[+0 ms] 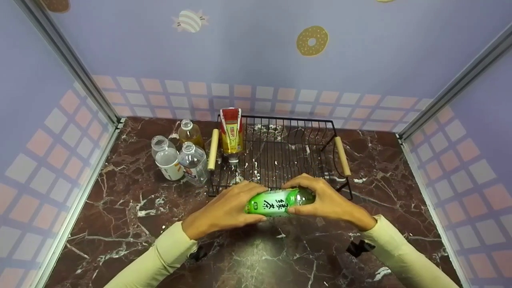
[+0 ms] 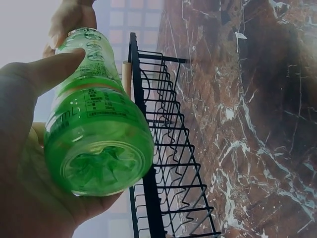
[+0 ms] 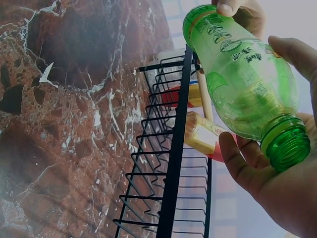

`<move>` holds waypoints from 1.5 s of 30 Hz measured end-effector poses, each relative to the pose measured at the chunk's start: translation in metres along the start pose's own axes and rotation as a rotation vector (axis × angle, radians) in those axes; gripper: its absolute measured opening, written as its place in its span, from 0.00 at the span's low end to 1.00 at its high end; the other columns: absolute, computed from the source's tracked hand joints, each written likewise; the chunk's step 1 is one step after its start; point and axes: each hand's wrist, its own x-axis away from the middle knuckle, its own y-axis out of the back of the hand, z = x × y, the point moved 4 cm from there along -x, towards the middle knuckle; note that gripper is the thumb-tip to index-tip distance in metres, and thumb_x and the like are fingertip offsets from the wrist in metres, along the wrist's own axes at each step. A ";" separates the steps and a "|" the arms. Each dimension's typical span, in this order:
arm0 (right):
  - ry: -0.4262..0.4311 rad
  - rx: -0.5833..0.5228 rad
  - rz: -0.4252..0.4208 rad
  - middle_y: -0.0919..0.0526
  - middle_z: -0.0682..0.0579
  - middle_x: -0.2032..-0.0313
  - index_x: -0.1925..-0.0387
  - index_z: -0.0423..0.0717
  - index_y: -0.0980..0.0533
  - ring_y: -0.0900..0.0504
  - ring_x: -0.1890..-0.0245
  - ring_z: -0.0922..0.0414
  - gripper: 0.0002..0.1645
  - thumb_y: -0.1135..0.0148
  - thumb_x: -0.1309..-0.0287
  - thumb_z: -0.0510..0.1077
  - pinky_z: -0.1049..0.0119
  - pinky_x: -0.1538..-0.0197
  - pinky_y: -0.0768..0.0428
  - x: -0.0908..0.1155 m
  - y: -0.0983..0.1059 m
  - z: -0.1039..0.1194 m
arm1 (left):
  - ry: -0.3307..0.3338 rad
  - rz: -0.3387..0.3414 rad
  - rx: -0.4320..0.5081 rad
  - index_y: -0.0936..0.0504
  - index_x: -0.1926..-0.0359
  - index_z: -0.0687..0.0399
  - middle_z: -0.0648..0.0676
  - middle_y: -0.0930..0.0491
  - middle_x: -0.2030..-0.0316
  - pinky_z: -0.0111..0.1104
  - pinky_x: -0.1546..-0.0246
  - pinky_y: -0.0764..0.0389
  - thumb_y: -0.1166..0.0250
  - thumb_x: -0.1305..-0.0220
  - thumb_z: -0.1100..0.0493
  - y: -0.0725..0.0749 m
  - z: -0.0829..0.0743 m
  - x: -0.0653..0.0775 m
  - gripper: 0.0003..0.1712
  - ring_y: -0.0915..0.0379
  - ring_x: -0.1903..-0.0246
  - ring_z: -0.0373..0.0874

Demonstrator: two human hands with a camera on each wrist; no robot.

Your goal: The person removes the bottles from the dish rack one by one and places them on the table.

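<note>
A green plastic tea bottle (image 1: 270, 202) is held sideways above the front edge of the black wire rack (image 1: 280, 156). My left hand (image 1: 230, 206) grips its base end, and its ribbed bottom faces the left wrist view. At the neck end my right hand (image 1: 320, 200) holds the bottle (image 3: 242, 74) between thumb and fingers. The right wrist view shows the green threaded neck without a cap. Inside the rack, at its left end, lies a bottle with a red and yellow label (image 1: 231, 134), its neck pointing toward me.
Left of the rack stand a clear bottle (image 1: 193, 162), a white-labelled bottle (image 1: 168, 160) and a bottle with amber contents (image 1: 191, 134), all uncapped. Wooden handles (image 1: 342, 156) rise at both rack ends. Patterned walls (image 1: 256, 60) enclose the marble table (image 1: 132, 224) at the back and sides.
</note>
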 end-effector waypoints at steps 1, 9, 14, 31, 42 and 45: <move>-0.001 -0.002 0.003 0.14 0.50 0.41 0.35 0.50 0.16 0.18 0.49 0.54 0.34 0.16 0.41 0.51 0.61 0.51 0.11 0.000 0.000 0.001 | 0.002 0.001 -0.007 0.22 0.27 0.62 0.58 0.17 0.36 0.38 0.45 0.12 0.19 0.34 0.48 0.000 -0.001 0.000 0.42 0.20 0.45 0.47; 0.005 0.000 0.010 0.14 0.50 0.41 0.35 0.49 0.16 0.17 0.49 0.53 0.34 0.16 0.42 0.51 0.61 0.50 0.10 0.000 -0.003 0.004 | 0.021 0.015 -0.044 0.20 0.29 0.58 0.53 0.15 0.42 0.34 0.53 0.16 0.19 0.35 0.44 -0.002 -0.002 -0.001 0.40 0.24 0.51 0.44; 0.011 -0.006 0.013 0.14 0.50 0.41 0.35 0.50 0.16 0.17 0.49 0.53 0.33 0.16 0.41 0.51 0.61 0.50 0.10 0.000 -0.005 0.005 | 0.024 0.007 -0.034 0.18 0.31 0.56 0.52 0.16 0.44 0.34 0.55 0.18 0.18 0.36 0.44 -0.002 -0.005 -0.003 0.39 0.26 0.52 0.43; 0.070 0.005 0.013 0.14 0.50 0.36 0.35 0.46 0.17 0.17 0.38 0.50 0.31 0.19 0.37 0.49 0.48 0.36 0.13 -0.005 -0.004 0.008 | 0.044 0.037 -0.003 0.18 0.34 0.59 0.52 0.19 0.48 0.30 0.56 0.16 0.19 0.35 0.48 -0.004 -0.006 0.001 0.35 0.26 0.55 0.42; 0.069 0.033 -0.035 0.14 0.51 0.36 0.34 0.48 0.17 0.15 0.39 0.51 0.30 0.20 0.37 0.48 0.44 0.35 0.14 -0.001 0.010 0.005 | 0.118 -0.036 0.063 0.21 0.29 0.60 0.55 0.20 0.41 0.33 0.55 0.13 0.20 0.35 0.51 0.001 0.004 0.017 0.37 0.24 0.52 0.43; 0.053 0.031 -0.038 0.14 0.50 0.36 0.35 0.48 0.17 0.16 0.38 0.50 0.30 0.20 0.36 0.47 0.41 0.35 0.15 0.000 0.011 0.004 | 0.114 -0.066 0.083 0.19 0.30 0.60 0.55 0.20 0.42 0.34 0.55 0.13 0.20 0.35 0.53 0.003 0.006 0.020 0.36 0.24 0.52 0.43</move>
